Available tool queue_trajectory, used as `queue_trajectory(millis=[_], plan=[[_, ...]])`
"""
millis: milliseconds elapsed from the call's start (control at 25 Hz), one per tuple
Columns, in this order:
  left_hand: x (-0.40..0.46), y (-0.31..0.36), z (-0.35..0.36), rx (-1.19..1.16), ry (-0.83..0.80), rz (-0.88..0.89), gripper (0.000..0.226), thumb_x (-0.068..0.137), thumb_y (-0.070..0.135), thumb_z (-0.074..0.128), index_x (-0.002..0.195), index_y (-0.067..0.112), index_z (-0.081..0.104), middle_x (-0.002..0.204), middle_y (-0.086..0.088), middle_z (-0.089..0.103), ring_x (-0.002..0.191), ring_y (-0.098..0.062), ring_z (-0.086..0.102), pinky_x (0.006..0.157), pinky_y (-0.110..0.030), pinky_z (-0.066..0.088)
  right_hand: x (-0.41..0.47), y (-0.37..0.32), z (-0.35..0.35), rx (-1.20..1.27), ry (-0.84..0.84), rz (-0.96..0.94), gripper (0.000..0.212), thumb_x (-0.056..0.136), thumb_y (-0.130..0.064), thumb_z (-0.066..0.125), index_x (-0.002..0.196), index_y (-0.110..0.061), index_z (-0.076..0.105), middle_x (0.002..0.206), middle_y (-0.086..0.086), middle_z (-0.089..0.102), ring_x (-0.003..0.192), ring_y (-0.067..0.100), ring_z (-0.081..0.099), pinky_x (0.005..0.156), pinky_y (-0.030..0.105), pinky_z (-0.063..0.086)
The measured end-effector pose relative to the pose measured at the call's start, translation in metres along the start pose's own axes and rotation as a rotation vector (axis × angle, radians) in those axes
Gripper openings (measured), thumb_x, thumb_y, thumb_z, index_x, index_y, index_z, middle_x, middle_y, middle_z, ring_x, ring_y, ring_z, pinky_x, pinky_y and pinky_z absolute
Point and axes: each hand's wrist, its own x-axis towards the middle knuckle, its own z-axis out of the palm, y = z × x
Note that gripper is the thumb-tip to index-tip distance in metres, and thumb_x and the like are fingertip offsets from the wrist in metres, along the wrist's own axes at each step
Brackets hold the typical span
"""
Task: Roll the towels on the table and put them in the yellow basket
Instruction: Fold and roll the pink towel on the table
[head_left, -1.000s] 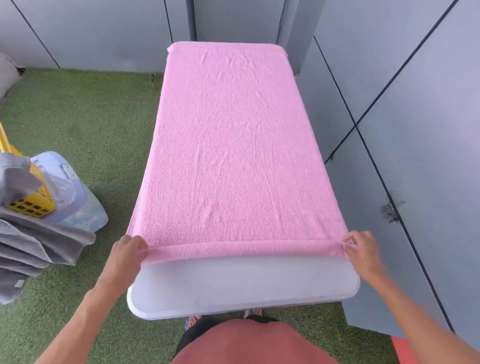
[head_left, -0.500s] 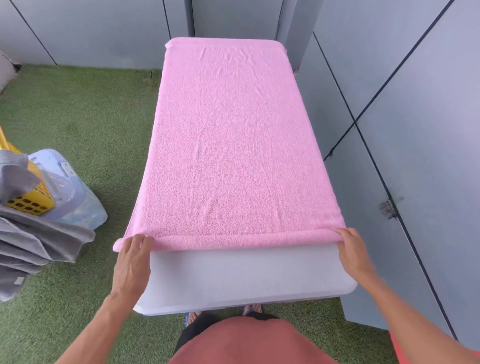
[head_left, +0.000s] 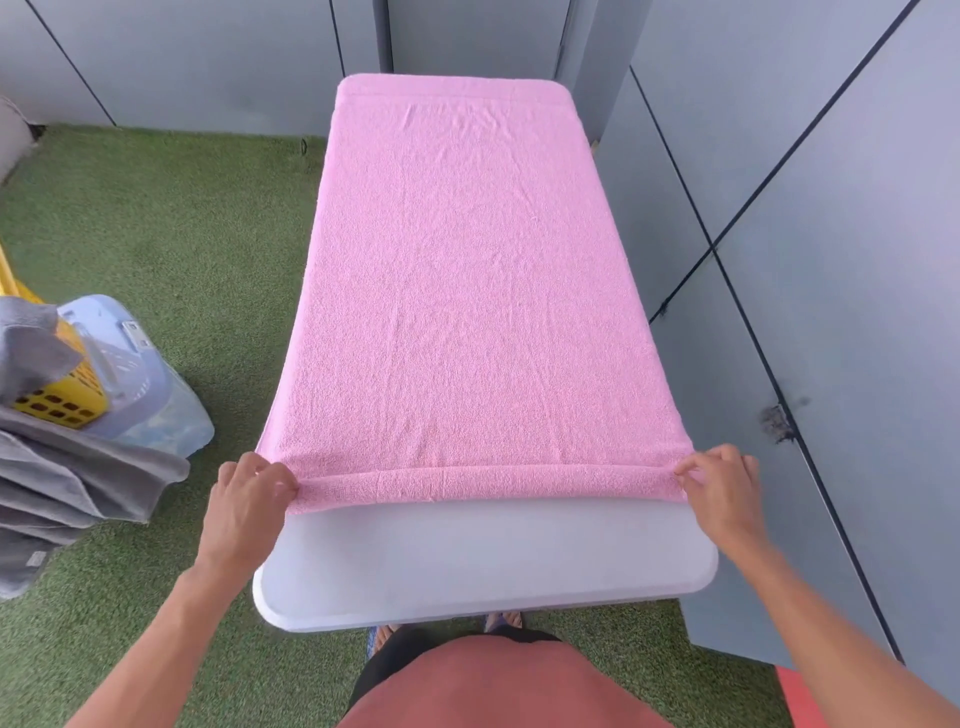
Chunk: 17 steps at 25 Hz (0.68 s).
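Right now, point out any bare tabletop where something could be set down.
Only one bare strip: the white plastic table between the pink terry towel's turned-over near edge and the table's near rim. Left hand and right hand pinch that edge's ends. Everything beyond is towel-covered.

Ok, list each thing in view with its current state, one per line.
pink towel: spread flat along the table, near edge turned over into a narrow first roll
left hand: pinching the roll's left end
right hand: pinching the roll's right end
table: white, near end bare
yellow basket: on the grass at left, partly hidden
grey towels: draped over the basket
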Motion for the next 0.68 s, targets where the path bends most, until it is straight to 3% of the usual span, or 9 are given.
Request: queue_trajectory(millis=[120,200,280,400,520,680], plan=[[-0.038,0.013,0.013,0.063,0.098,0.085,0.031,0.073,-0.006,0.070,0.100,0.006,0.064,0.104,-0.013,0.053,0.093,-0.035,0.046,0.064,-0.048,0.050,-0.032,-0.003,0.020,-0.070,0.048,-0.127,0.026,0.085,0.000,0.063,0.109,-0.005,0.067,0.103,0.012,0.057,0.106,0.032,0.043,0.093,0.045,0.043],[-0.052,0.021,0.020,0.036,0.054,0.108,0.050,0.071,-0.007,0.071,0.116,0.003,0.054,0.118,-0.016,0.048,0.109,-0.038,0.045,0.069,-0.049,0.055,-0.042,-0.001,0.028,-0.039,0.013,-0.187,0.045,0.080,0.000,0.069,0.123,0.002,0.057,0.116,0.016,0.050,0.117,0.031,0.038,0.104,0.045,0.038],[-0.044,0.021,0.023,0.024,0.009,0.099,0.052,0.073,-0.010,0.067,0.120,0.004,0.049,0.122,-0.014,0.047,0.115,-0.036,0.044,0.067,-0.047,0.057,-0.032,0.000,0.030,-0.031,-0.027,-0.194,0.050,0.078,0.003,0.069,0.127,0.001,0.055,0.119,0.015,0.048,0.118,0.030,0.036,0.105,0.044,0.036],[-0.017,0.019,0.019,0.008,-0.032,0.059,0.038,0.078,-0.015,0.055,0.110,0.005,0.054,0.112,-0.012,0.055,0.103,-0.034,0.048,0.062,-0.048,0.054,-0.008,-0.006,0.023,0.018,-0.096,-0.115,0.044,0.081,0.012,0.056,0.120,-0.007,0.061,0.115,0.011,0.053,0.112,0.032,0.039,0.098,0.044,0.040],[-0.006,0.008,0.014,0.028,-0.084,0.083,0.033,0.083,-0.014,0.050,0.107,0.007,0.059,0.102,-0.010,0.062,0.092,-0.031,0.052,0.068,-0.047,0.049,0.002,0.006,0.018,-0.035,-0.186,-0.135,0.045,0.087,0.011,0.046,0.124,-0.010,0.060,0.118,0.008,0.057,0.114,0.033,0.042,0.095,0.044,0.042],[-0.008,-0.007,0.001,-0.200,-0.259,-0.041,0.044,0.092,-0.001,0.051,0.132,0.015,0.046,0.109,-0.002,0.065,0.093,-0.023,0.060,0.080,-0.039,0.048,0.002,0.023,0.001,0.077,-0.352,-0.132,0.046,0.092,0.004,0.048,0.134,-0.013,0.051,0.128,0.003,0.056,0.121,0.025,0.051,0.099,0.033,0.038]])
